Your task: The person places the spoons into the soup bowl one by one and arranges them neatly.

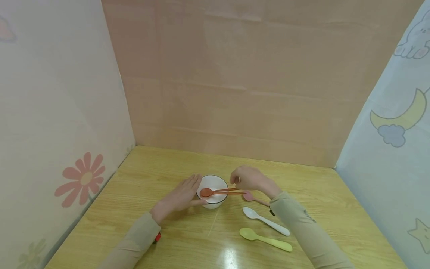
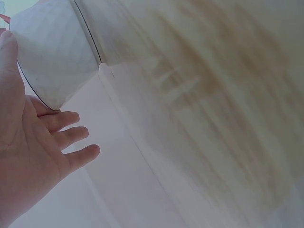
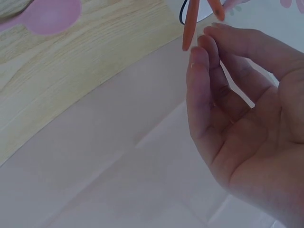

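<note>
A white bowl (image 1: 213, 205) with a dark rim stands on the wooden table. My left hand (image 1: 183, 194) rests against its left side, the straight thumb along the near side and the fingers at the far left. In the left wrist view, the other fingers of that hand (image 2: 45, 142) extend loosely away from the bowl (image 2: 57, 52). An orange spoon (image 1: 206, 192) lies in the bowl, and two orange handles stick out over the right rim. My right hand (image 1: 250, 178) hovers by the handle ends. Its loosely bent fingertips (image 3: 199, 54) are close below an orange handle (image 3: 191, 26), with nothing between them.
A pink spoon (image 1: 248, 195) lies under my right forearm. Nearer on the table (image 1: 188, 243) are a white spoon (image 1: 268, 223) and a yellow spoon (image 1: 268, 241). A brown panel (image 1: 235, 93) closes the back, with pale printed sheets at left (image 1: 60, 112) and right (image 1: 386, 168).
</note>
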Available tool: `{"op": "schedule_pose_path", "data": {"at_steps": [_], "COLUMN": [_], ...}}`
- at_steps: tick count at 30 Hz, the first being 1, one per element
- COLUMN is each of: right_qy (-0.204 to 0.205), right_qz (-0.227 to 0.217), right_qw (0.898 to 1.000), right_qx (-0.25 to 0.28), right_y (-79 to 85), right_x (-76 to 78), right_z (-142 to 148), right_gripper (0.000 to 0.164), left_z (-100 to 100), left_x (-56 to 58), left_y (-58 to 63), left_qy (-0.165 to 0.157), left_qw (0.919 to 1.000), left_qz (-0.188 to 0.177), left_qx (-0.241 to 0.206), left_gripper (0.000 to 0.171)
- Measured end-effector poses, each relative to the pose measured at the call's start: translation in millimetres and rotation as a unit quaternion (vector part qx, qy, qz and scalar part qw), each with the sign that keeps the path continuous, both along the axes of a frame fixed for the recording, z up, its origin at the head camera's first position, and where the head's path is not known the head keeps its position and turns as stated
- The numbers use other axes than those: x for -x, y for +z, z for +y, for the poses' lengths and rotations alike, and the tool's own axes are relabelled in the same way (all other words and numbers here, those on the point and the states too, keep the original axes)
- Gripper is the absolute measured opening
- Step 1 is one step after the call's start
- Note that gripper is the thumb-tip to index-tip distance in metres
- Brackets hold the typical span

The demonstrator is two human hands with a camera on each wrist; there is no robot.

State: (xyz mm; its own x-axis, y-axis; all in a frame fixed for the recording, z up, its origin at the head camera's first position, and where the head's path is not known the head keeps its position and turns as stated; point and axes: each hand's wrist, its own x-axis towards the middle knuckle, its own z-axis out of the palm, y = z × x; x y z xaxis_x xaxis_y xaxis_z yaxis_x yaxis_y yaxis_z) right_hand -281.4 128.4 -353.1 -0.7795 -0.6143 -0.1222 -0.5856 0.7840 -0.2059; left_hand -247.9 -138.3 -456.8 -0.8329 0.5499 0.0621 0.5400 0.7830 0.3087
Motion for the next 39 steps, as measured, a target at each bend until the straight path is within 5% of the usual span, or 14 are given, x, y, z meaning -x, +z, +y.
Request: {"op": "schedule_pose_path", "data": {"at_steps": [39], "right_qy": [0.014], "right_qz": [0.035], "right_qw": [0.997], "right_qx": [0.075], "right_y": [11.7], "right_x": [-21.6], "right_z": [64.9], "right_gripper": [0.010], "left_z": [9.2], "left_x": [-17.5], "left_y": [3.7], "left_qy": [0.006], "left_qw": [1.0000], "left_qz": [-0.001], "left_qx": [0.002], "left_gripper": [0.094]}}
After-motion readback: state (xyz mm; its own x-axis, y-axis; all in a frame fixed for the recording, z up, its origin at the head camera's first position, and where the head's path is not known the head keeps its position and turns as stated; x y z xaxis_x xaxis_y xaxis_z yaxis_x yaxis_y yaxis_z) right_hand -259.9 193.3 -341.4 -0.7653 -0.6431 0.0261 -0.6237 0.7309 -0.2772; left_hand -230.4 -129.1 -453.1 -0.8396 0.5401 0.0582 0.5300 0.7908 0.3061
